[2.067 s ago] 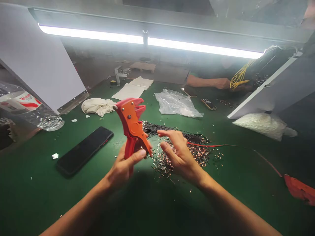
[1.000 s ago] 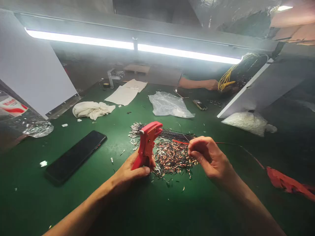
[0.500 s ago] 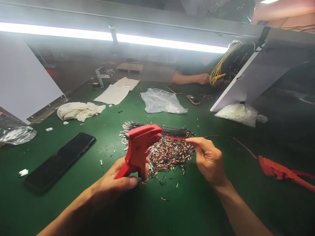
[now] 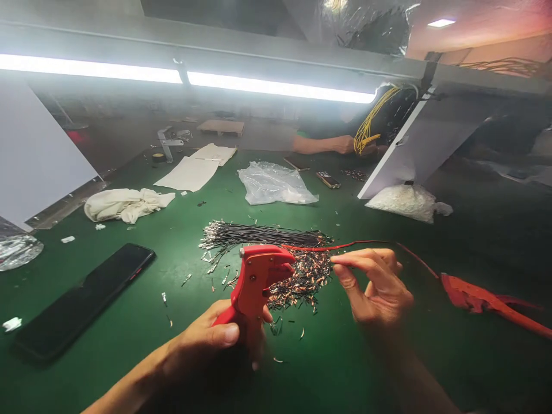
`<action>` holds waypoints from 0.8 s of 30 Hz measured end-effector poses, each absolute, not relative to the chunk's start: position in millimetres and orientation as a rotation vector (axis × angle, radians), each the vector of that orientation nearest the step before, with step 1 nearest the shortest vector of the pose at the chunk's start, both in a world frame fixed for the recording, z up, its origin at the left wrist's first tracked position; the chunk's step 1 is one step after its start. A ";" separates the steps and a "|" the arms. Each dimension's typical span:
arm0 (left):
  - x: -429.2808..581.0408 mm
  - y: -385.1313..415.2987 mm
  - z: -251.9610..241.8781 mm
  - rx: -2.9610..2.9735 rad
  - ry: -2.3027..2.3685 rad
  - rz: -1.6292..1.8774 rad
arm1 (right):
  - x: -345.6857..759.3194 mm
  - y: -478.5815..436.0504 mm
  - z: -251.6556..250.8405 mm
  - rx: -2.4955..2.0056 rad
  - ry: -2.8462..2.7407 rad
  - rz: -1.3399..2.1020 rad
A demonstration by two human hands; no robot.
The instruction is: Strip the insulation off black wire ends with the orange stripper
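My left hand (image 4: 202, 342) is closed round the handles of a red wire stripper (image 4: 254, 282), whose head points right. My right hand (image 4: 375, 284) pinches a thin red wire (image 4: 362, 244) between thumb and forefinger, and the wire's end runs left to the stripper's jaws. Just behind the tool lies a bundle of black wires (image 4: 263, 234) and a heap of cut coppery wire scraps (image 4: 302, 279) on the green table (image 4: 129, 356).
A black phone (image 4: 81, 299) lies at the left, a white cloth (image 4: 123, 202) and papers (image 4: 192, 168) behind it. A clear plastic bag (image 4: 273, 184) and a white bag (image 4: 405, 201) sit farther back. Red material (image 4: 487, 299) lies at the right. Another person's arm (image 4: 321, 144) handles yellow wires (image 4: 366, 129).
The stripper has come down from upright to level. My right hand picked up the red wire and brought its end to the jaws. The camera view has shifted right.
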State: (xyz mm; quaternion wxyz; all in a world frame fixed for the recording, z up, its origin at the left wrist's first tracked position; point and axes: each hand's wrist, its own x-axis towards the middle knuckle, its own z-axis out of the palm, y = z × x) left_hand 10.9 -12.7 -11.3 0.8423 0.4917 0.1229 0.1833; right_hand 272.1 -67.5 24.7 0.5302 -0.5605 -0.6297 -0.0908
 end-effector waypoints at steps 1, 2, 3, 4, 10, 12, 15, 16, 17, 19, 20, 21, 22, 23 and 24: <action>10.6 -12.8 -11.0 1.034 0.264 0.396 | 271.6 -67.4 25.6 -1.326 -1.520 -0.235; 10.2 -12.6 -11.1 1.028 0.269 0.405 | 271.2 -67.0 26.0 -1.314 -1.530 -0.256; 9.8 -12.3 -11.5 1.026 0.276 0.405 | 270.9 -66.6 25.9 -1.303 -1.535 -0.275; 9.5 -12.0 -12.1 1.025 0.284 0.407 | 270.7 -66.3 25.6 -1.292 -1.538 -0.290; 9.2 -10.2 -13.5 1.076 0.275 0.381 | 268.7 -66.6 25.1 -1.304 -1.588 -0.296; 9.4 -9.8 -12.5 1.085 0.284 0.369 | 267.2 -67.0 26.2 -1.330 -1.597 -0.284; 9.3 -9.8 -11.8 1.076 0.289 0.360 | 265.0 -66.7 27.0 -1.321 -1.617 -0.280; 9.1 -9.8 -11.9 1.067 0.284 0.364 | 264.4 -66.5 26.8 -1.313 -1.622 -0.277; 9.0 -9.9 -12.3 1.059 0.276 0.369 | 263.8 -66.3 26.3 -1.315 -1.629 -0.262; 8.9 -10.0 -13.2 1.057 0.261 0.379 | 262.3 -66.1 25.1 -1.353 -1.623 -0.176; 8.8 -10.1 -13.6 1.063 0.254 0.378 | 261.3 -66.1 24.4 -1.371 -1.618 -0.110; 8.8 -10.1 -13.9 1.067 0.253 0.377 | 260.3 -66.2 23.7 -1.380 -1.618 -0.046; 8.7 -10.2 -14.0 1.066 0.255 0.375 | 259.2 -66.3 23.1 -1.379 -1.626 0.005; 8.6 -10.4 -13.9 1.061 0.260 0.377 | 258.3 -66.4 22.5 -1.374 -1.640 0.037; 8.5 -10.6 -13.7 1.057 0.266 0.375 | 257.6 -66.5 22.2 -1.366 -1.659 0.045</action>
